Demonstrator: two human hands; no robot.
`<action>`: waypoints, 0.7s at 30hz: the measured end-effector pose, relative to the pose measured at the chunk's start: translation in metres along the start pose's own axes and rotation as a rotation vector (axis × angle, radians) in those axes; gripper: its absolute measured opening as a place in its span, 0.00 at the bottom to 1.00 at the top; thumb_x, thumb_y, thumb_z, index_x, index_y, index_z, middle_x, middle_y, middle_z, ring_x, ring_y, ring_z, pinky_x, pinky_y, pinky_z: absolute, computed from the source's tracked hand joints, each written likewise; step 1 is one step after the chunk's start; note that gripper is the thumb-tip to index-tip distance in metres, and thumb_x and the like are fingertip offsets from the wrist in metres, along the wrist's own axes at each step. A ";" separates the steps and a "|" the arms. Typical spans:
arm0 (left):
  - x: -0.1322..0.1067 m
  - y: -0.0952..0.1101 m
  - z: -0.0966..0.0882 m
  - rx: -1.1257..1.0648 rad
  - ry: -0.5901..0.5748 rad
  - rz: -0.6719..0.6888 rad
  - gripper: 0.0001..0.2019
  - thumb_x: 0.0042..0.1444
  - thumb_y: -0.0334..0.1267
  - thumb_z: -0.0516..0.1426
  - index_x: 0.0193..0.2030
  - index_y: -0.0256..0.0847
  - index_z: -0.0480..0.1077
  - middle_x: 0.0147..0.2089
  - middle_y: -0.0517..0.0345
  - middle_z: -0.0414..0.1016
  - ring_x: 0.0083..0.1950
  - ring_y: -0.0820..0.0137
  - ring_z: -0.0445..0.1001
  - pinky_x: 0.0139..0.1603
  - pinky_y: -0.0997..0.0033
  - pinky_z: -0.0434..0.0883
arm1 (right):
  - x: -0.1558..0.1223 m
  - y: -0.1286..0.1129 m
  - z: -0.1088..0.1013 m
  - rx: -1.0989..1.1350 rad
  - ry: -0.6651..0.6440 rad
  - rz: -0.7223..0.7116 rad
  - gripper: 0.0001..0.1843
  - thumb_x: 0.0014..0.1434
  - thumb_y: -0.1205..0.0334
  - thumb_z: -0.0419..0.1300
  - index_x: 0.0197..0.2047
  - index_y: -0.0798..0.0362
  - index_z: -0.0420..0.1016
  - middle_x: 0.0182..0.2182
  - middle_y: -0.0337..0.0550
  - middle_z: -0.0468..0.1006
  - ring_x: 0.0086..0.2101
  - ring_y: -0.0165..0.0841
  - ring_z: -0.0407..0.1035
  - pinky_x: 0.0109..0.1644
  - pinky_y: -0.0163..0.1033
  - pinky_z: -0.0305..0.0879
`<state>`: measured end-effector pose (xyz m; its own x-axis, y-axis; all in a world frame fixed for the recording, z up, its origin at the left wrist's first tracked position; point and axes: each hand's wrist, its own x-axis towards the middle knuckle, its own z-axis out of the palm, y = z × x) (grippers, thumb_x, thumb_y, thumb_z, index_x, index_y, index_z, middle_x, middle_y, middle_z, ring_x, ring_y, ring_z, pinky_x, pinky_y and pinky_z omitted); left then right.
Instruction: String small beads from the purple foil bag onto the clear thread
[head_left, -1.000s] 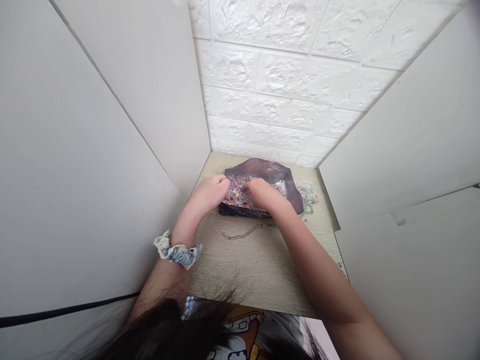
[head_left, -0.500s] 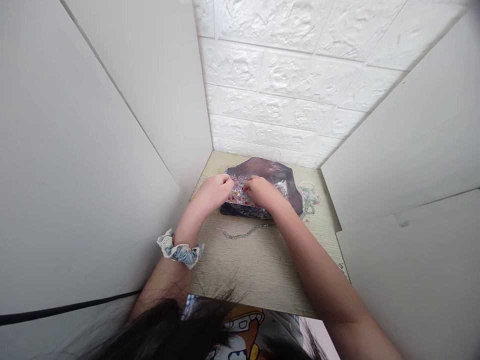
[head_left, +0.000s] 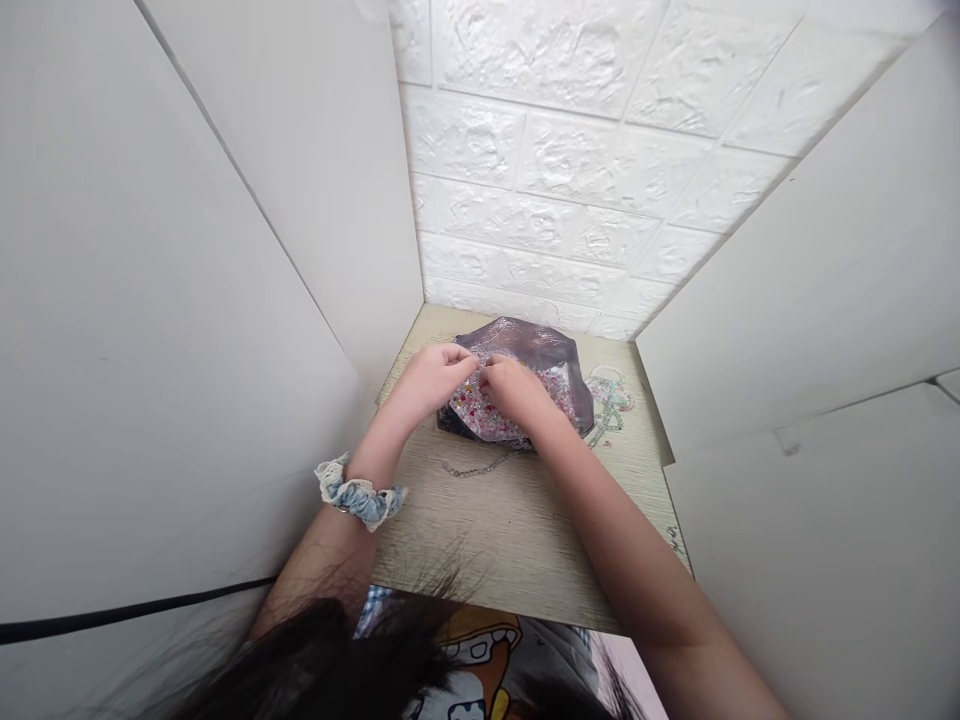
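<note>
A dark see-through bag (head_left: 525,338) lies on the wooden tabletop, with many small pink, red and clear beads (head_left: 491,412) in it. My left hand (head_left: 439,378) is above the bag's left side, thumb and forefinger pinched together. Close beside it, my right hand (head_left: 514,388) curls over the beads with its fingers bent inward. The two sets of fingertips nearly meet. Whatever they pinch is too small to make out. A string of clear beads (head_left: 476,468) lies on the table just in front of the bag.
Right of the bag is a tangle of pale green and pink bead strings (head_left: 611,400). A white brick-patterned wall (head_left: 555,200) stands behind, and white panels (head_left: 810,300) close in both sides. The tabletop (head_left: 480,540) reaches to my body.
My fingertips have come closer together and slightly up over the bag. The bag's front edge has flattened, so more beads show.
</note>
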<state>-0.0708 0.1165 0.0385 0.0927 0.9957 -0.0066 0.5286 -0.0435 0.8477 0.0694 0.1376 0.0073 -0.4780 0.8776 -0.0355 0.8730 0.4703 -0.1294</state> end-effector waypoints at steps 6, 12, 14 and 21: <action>-0.002 0.006 -0.001 -0.191 -0.027 -0.020 0.10 0.45 0.42 0.51 0.27 0.37 0.66 0.18 0.64 0.60 0.19 0.79 0.56 0.20 0.78 0.54 | -0.010 0.002 -0.009 0.373 0.224 0.070 0.08 0.55 0.65 0.49 0.29 0.56 0.67 0.31 0.44 0.69 0.33 0.29 0.61 0.35 0.33 0.55; -0.011 0.019 0.004 -0.346 -0.228 -0.055 0.05 0.45 0.36 0.50 0.24 0.37 0.61 0.14 0.69 0.48 0.15 0.82 0.47 0.16 0.80 0.46 | -0.041 -0.002 -0.012 1.400 0.357 0.303 0.09 0.49 0.56 0.56 0.28 0.54 0.66 0.20 0.34 0.66 0.19 0.22 0.56 0.22 0.29 0.53; -0.014 0.023 0.006 -0.317 -0.279 -0.012 0.08 0.46 0.39 0.51 0.24 0.37 0.63 0.14 0.69 0.47 0.15 0.82 0.46 0.16 0.80 0.46 | -0.048 -0.007 -0.009 1.751 0.365 0.313 0.09 0.47 0.57 0.59 0.28 0.54 0.68 0.24 0.35 0.69 0.22 0.21 0.60 0.23 0.28 0.57; -0.015 0.024 0.009 -0.187 -0.317 0.078 0.11 0.48 0.41 0.50 0.25 0.35 0.67 0.19 0.65 0.56 0.20 0.80 0.52 0.21 0.78 0.51 | -0.051 -0.017 -0.001 2.190 0.347 0.360 0.05 0.45 0.63 0.62 0.28 0.55 0.71 0.25 0.36 0.73 0.27 0.22 0.67 0.27 0.24 0.64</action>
<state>-0.0520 0.0997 0.0540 0.3989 0.9137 -0.0776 0.3488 -0.0729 0.9344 0.0788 0.0851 0.0121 -0.1297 0.9685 -0.2125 -0.6468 -0.2451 -0.7222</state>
